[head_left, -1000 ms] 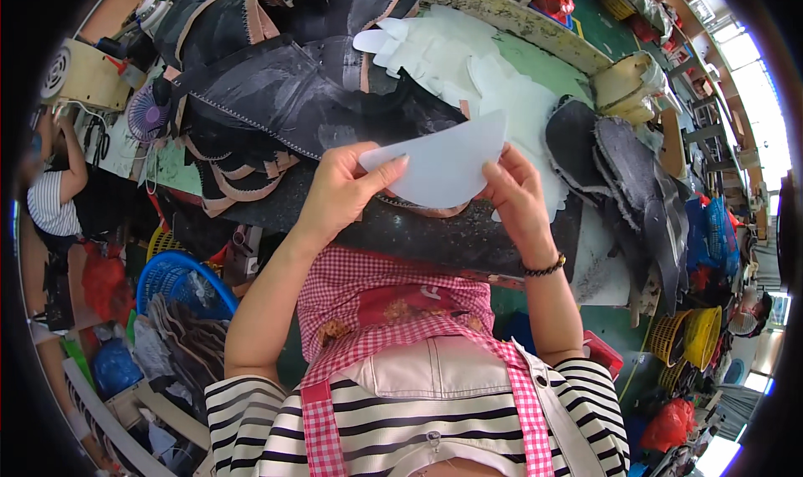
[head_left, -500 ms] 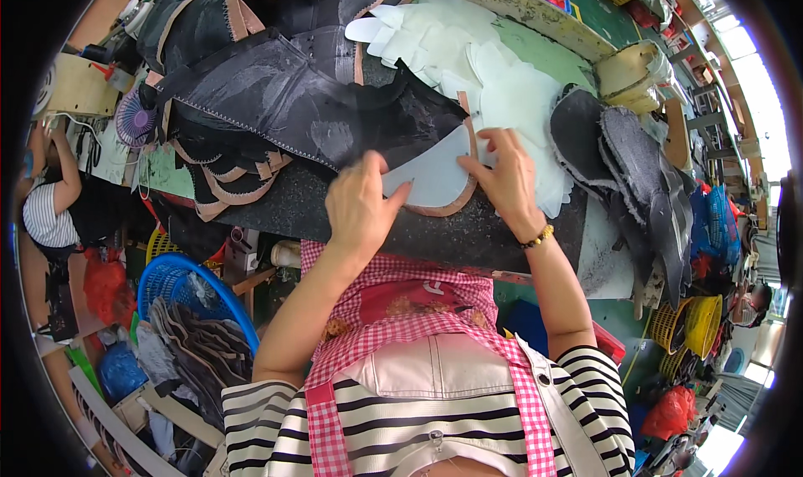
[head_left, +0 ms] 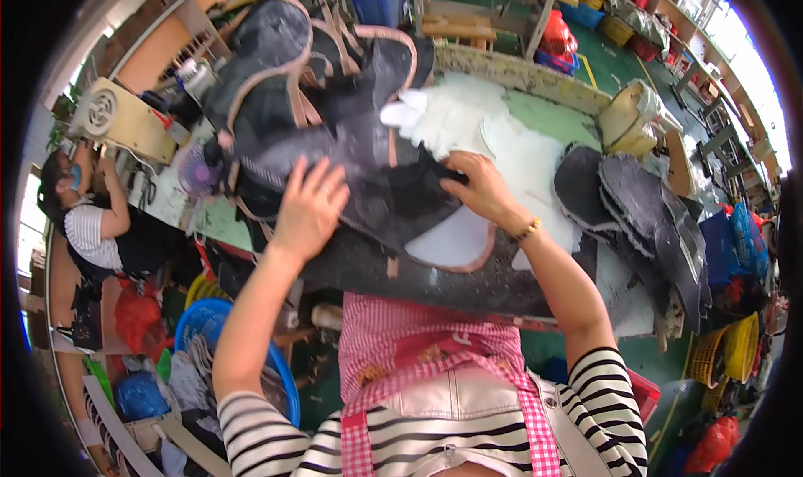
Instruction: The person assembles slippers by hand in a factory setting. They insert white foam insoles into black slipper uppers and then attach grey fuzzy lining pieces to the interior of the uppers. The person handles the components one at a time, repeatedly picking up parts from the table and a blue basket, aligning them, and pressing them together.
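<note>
A large black leather piece with a zigzag-stitched seam lies across the work table in front of me. My left hand rests on its left part, fingers spread. With thumb and fingers, my right hand pinches the piece's dark upper right edge. A rounded, thin white sheet piece with a tan band along its curved rim shows at the leather's lower right, partly covered by it. Just beyond my right hand lies a spread of loose white sheet pieces.
More black pieces with tan edging are heaped at the far left. Dark fuzzy-edged pieces stack at the right beside a cream container. A small fan and another person are at left. Below stands a blue basket.
My left hand has moved left and opened flat on the leather. My right hand has gone from the white piece's tan edge to the leather's edge. The leather now covers more of the white piece.
</note>
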`<state>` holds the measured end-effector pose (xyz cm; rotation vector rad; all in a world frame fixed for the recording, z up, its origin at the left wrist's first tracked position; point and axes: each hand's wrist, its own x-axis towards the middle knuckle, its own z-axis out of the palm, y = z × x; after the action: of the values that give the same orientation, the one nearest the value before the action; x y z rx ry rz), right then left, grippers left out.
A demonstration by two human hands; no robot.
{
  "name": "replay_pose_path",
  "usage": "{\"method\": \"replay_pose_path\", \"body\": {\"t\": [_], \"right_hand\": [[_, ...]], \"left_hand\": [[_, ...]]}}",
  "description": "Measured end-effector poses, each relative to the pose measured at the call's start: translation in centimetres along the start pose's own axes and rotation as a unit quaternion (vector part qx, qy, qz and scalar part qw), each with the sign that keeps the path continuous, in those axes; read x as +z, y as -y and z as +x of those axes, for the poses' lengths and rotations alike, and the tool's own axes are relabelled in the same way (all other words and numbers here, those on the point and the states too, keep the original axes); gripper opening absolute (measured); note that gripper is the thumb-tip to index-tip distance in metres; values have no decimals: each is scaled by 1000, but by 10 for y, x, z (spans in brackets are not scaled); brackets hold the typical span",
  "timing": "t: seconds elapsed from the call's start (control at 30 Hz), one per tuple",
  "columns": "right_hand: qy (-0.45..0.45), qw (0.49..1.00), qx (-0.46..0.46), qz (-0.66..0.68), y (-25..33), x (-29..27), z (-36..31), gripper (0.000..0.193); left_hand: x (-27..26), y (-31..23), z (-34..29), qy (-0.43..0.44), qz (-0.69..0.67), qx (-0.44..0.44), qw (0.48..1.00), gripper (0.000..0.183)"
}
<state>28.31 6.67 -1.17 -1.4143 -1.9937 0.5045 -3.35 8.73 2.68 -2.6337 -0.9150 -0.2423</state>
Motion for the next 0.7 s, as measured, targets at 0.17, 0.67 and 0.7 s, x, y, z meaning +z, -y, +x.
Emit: {"method": "replay_pose_path", "body": {"t": [0.17,0.67,0.7], "right_hand": [[87,986,-55,-129,3,-121,-15,37],[221,916,162,-294,55,-130,12,34],[184,913,106,-348,52,-135,6,32]], "left_hand": [[-19,-105,-34,-161,-70,38,984,36],[3,-155,-34,78,-146,119,979,51],[1,-153,-33,61,-177,111,976,50]]}}
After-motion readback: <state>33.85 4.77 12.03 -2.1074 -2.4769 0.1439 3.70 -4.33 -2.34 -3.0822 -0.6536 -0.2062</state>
